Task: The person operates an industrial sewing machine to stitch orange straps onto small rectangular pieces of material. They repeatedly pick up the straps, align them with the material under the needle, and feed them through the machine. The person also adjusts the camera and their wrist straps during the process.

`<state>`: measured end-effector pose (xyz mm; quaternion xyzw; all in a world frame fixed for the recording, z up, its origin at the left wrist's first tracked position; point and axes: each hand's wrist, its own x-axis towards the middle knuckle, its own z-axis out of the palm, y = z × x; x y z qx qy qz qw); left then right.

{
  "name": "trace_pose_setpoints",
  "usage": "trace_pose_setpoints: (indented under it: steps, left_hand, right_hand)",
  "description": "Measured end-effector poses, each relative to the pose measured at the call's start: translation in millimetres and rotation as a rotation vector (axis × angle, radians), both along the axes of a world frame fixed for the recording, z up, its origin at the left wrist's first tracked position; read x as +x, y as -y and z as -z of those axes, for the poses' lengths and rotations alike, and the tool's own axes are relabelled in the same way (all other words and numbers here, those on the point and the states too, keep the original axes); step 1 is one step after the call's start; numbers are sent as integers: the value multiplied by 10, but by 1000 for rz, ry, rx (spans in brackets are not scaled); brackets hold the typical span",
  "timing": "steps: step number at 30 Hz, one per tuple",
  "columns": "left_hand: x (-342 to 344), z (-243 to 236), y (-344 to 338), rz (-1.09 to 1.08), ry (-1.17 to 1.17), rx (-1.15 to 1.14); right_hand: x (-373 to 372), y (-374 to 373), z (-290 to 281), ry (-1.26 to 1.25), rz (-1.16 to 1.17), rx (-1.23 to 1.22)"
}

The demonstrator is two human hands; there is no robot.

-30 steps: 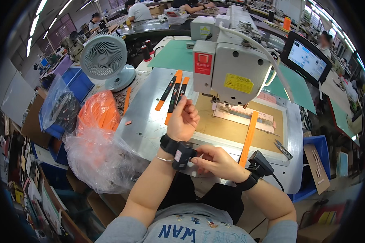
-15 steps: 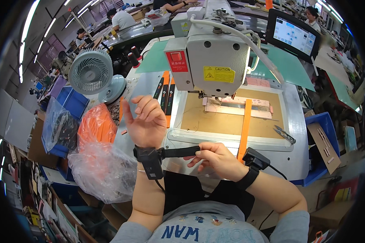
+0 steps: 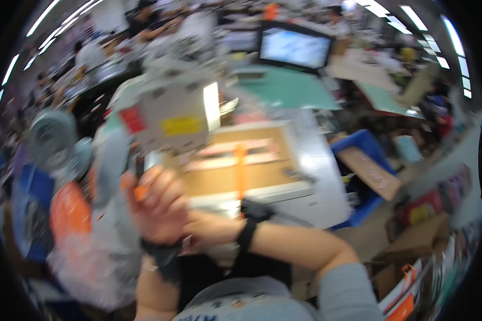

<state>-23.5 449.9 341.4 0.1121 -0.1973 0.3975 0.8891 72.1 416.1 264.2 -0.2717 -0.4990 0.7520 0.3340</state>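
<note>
The picture is smeared by motion. My left hand (image 3: 160,208) is raised in front of the machine, its fingers loosely bent and apart, holding nothing. Around that wrist sits a black strapped device (image 3: 165,259). My right hand (image 3: 211,227) is against the left wrist, and its fingers are hidden behind it. A second black device (image 3: 256,211) is strapped on my right wrist. Beyond the hands stands a grey sewing machine (image 3: 171,109) with a red label and a yellow label. On its tan work plate (image 3: 211,184) lie a pink frame (image 3: 262,151) and an orange strap (image 3: 240,166).
To the left are a grey fan (image 3: 53,139), a clear plastic bag (image 3: 91,273) and an orange bundle (image 3: 69,211). A blue bin (image 3: 367,142) holding a cardboard piece (image 3: 370,174) stands to the right. A monitor (image 3: 294,48) is at the back, and people sit farther off.
My right hand has moved left to my left wrist; the black strap it pinched is no longer seen stretched out. The view has swung right, shifting the scene leftward.
</note>
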Motion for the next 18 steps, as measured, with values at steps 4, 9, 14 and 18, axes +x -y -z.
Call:
trace_pose_setpoints:
  steps: [4, 9, 14, 18]
  left_hand:
    - [-121, 124, -61, -89, -53, 46]
    - [-25, 139, -77, -79, -83, 67]
    - [34, 114, 6, -74, -122, 93]
    - [-5, 120, 48, -105, -133, 77]
  right_hand:
    - [-128, -40, 167, -149, -20, -165]
    - [-14, -10, -3, -182, -62, -149]
    - [-172, 58, -102, -290, 92, -140]
    - [-246, -8, 35, -254, 31, -142]
